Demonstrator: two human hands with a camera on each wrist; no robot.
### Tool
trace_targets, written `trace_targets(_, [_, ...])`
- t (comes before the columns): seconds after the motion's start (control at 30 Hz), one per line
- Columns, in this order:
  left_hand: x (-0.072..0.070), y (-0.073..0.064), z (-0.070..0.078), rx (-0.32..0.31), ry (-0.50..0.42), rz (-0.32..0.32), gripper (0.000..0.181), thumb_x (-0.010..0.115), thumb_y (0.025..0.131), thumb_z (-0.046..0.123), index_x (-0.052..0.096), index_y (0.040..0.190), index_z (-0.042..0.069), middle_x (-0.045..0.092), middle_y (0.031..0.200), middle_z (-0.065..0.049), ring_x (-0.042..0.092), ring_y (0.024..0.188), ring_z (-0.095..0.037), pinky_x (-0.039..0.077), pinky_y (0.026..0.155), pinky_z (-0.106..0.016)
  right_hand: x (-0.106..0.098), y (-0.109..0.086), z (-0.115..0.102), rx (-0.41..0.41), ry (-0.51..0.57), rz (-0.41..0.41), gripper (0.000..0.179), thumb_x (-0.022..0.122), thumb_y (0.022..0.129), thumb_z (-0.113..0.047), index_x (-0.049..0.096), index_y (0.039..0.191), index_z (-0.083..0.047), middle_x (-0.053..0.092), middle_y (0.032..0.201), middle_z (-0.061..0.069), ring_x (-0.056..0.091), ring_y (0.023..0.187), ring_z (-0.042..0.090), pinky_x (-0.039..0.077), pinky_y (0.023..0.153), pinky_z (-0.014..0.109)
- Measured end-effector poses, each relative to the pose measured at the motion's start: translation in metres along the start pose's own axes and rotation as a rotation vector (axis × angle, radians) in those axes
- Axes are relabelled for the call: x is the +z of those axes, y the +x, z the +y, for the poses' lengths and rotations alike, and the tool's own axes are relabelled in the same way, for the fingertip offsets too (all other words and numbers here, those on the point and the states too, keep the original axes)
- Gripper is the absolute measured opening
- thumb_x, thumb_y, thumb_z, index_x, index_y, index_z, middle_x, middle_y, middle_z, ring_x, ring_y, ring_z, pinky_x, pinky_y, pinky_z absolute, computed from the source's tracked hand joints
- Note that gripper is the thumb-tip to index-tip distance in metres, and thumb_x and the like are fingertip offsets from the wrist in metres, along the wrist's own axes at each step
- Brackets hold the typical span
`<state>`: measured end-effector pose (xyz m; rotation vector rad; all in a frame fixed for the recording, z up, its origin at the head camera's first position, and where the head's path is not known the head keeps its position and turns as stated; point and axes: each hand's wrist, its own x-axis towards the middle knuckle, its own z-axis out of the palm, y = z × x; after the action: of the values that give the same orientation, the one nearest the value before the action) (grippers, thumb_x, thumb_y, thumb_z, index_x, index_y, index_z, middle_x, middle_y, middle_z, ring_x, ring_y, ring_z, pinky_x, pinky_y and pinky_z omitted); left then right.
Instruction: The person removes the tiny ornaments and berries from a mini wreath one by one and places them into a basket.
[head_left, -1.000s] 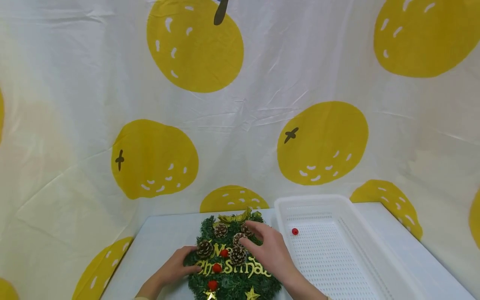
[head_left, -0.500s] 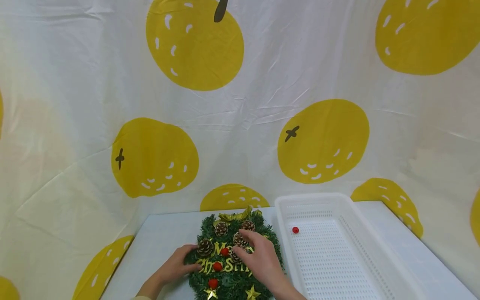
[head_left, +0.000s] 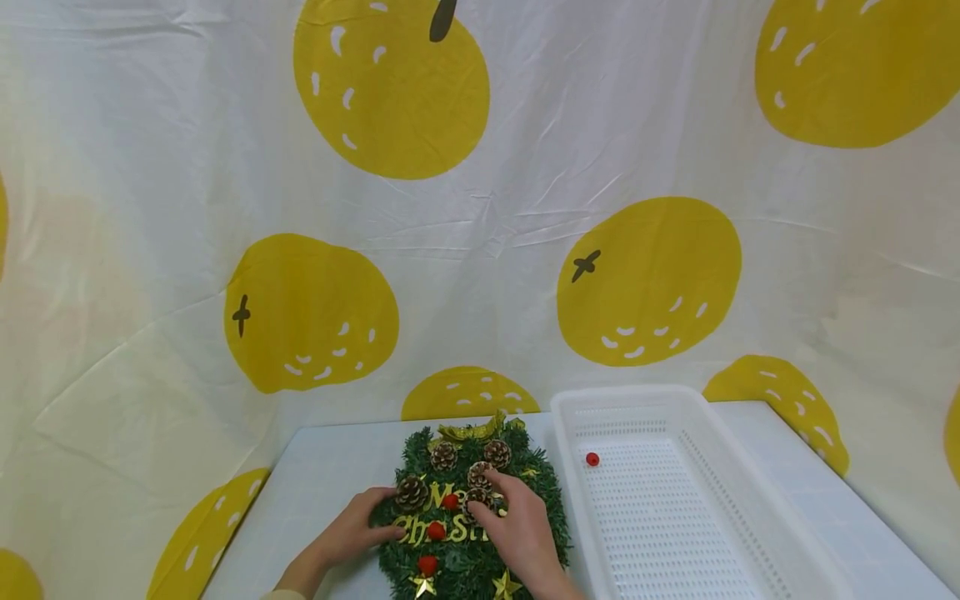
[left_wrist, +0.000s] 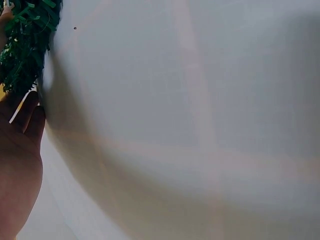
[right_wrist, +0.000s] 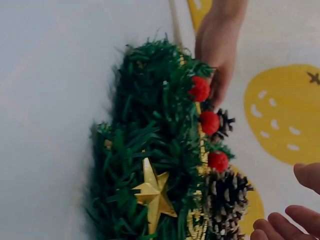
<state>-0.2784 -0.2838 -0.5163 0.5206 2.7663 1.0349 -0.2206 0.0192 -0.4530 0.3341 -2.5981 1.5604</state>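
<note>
A green wreath [head_left: 468, 558] with golden "Merry Christmas" lettering lies on the table. It bears brown pine cones [head_left: 411, 493], red balls [head_left: 437, 531], gold stars [head_left: 506, 587] and a gold bow [head_left: 472, 432]. My left hand [head_left: 363, 523] holds the wreath's left edge, its thumb over the front beside the lettering; foliage lies between thumb and fingers [left_wrist: 30, 107] in the left wrist view. Over the two middle pine cones [head_left: 478, 500] hovers my right hand [head_left: 521, 529], thumb and fingers spread. In the right wrist view its fingers [right_wrist: 277, 227] stand just off the cones, holding nothing visible.
A white perforated plastic basket [head_left: 566, 467] stands right of the wreath, with a small red ball [head_left: 592, 459] inside near its left wall. Behind the white table [head_left: 330, 467] hangs a cloth [head_left: 480, 308] printed with yellow fruit.
My right hand has moved left and down over the wreath, from its upper right part to the middle pine cones. My left hand keeps its place at the edge.
</note>
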Motion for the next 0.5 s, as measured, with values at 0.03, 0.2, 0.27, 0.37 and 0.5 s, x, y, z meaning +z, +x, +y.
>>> trace_targets(0.03, [0.0, 0.0, 0.0, 0.001, 0.001, 0.0, 0.07, 0.074, 0.086, 0.041, 0.051, 0.135, -0.003, 0.049, 0.136, -0.026, 0.041, 0.127, -0.05, 0.034, 0.101, -0.067, 0.001, 0.001, 0.002, 0.008, -0.002, -0.003, 0.051, 0.073, 0.088, -0.033, 0.062, 0.129, -0.004, 0.062, 0.126, 0.016, 0.061, 0.109, 0.037, 0.054, 0.082, 0.052])
trace_targets(0.2, [0.0, 0.0, 0.001, 0.003, -0.008, -0.001, 0.071, 0.074, 0.086, 0.041, 0.051, 0.135, -0.004, 0.05, 0.136, -0.025, 0.042, 0.128, -0.049, 0.034, 0.102, -0.066, 0.004, 0.003, 0.01, 0.036, -0.01, -0.035, 0.051, 0.075, 0.087, -0.03, 0.062, 0.128, -0.003, 0.061, 0.125, 0.017, 0.06, 0.109, 0.038, 0.052, 0.083, 0.055])
trace_targets(0.27, [0.0, -0.001, 0.002, 0.003, -0.011, 0.0, 0.07, 0.074, 0.086, 0.041, 0.051, 0.135, -0.004, 0.05, 0.135, -0.025, 0.042, 0.127, -0.049, 0.034, 0.102, -0.066, 0.006, 0.003, 0.013, 0.039, -0.016, -0.045, 0.05, 0.075, 0.087, -0.03, 0.063, 0.126, -0.003, 0.062, 0.124, 0.017, 0.06, 0.11, 0.038, 0.052, 0.083, 0.055])
trace_targets(0.37, [0.0, -0.001, 0.002, 0.003, -0.007, 0.001, 0.07, 0.074, 0.086, 0.04, 0.051, 0.135, -0.004, 0.05, 0.135, -0.025, 0.042, 0.127, -0.049, 0.034, 0.102, -0.066, 0.009, 0.004, 0.018, 0.033, -0.027, -0.052, 0.048, 0.075, 0.086, -0.029, 0.063, 0.124, -0.003, 0.062, 0.123, 0.016, 0.059, 0.11, 0.039, 0.052, 0.083, 0.055])
trace_targets(0.5, [0.0, -0.001, 0.003, 0.006, -0.005, 0.006, 0.069, 0.075, 0.086, 0.039, 0.052, 0.134, -0.004, 0.051, 0.134, -0.025, 0.043, 0.127, -0.049, 0.034, 0.102, -0.066, 0.012, 0.006, 0.024, 0.02, -0.045, -0.045, 0.046, 0.076, 0.086, -0.029, 0.064, 0.123, -0.003, 0.062, 0.121, 0.015, 0.059, 0.108, 0.038, 0.052, 0.081, 0.054])
